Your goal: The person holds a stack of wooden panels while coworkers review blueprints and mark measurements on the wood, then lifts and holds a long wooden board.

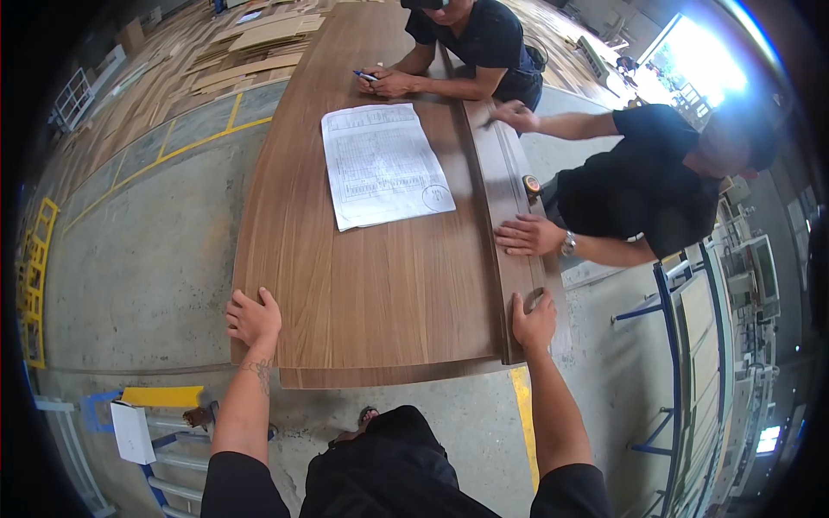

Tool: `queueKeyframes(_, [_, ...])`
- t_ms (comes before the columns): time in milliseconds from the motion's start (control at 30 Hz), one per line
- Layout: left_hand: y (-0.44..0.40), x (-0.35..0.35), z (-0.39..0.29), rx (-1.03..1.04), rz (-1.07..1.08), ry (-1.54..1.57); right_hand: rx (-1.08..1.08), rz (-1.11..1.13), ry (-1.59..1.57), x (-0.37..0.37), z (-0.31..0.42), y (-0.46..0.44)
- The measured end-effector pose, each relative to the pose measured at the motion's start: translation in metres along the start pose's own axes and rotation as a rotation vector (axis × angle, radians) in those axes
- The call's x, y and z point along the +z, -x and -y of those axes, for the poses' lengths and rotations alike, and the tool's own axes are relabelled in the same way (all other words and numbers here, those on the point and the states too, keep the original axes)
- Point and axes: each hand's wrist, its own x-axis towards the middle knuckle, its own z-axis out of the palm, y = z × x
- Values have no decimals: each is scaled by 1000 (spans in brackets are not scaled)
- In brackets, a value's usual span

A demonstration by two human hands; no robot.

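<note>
A large brown wood-grain panel (pixel 380 293) lies flat in front of me, on top of another panel (pixel 389 376) whose end shows below it. My left hand (pixel 253 319) holds its near left edge, thumb on top and fingers curled at the side. Along the right side runs a long, narrow brown board (pixel 511 281). Around its near end my right hand (pixel 534 323) is closed, thumb on the inner side; some fingertips are hidden. A printed drawing sheet (pixel 389 164) lies on the panel, beyond both hands.
A co-worker (pixel 639 181) at the right has both hands at the narrow board, near a tape measure (pixel 531 185). Another person (pixel 475 43) leans on the far end, holding a pen (pixel 365 76). Blue-framed racks (pixel 682 345) stand right; a roller stand (pixel 173 440) is lower left.
</note>
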Motion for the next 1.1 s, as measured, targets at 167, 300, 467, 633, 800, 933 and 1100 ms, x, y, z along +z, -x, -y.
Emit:
queueKeyframes(167, [2, -2, 0, 8, 5, 5, -13, -31, -23, 1, 0, 1])
queueKeyframes(300, [2, -1, 1, 17, -28, -15, 44, 65, -33, -3, 1, 2])
queueKeyframes(467, [4, -1, 1, 25, -44, 5, -25, 64, -77, 1, -9, 1])
queueKeyframes(633, [3, -3, 1, 26, -21, 3, -90, 128, -98, -1, -13, 1])
queueKeyframes(800, [3, 3, 2, 22, -23, 5, -101, 93, -13, 9, -23, -3])
queueKeyframes(933, [1, -2, 0, 15, -25, -18, 29, -31, -108, 14, -11, 1])
queueKeyframes(1100, [-1, 13, 3, 4, 9, -34, 97, -62, -66, -4, -2, 4])
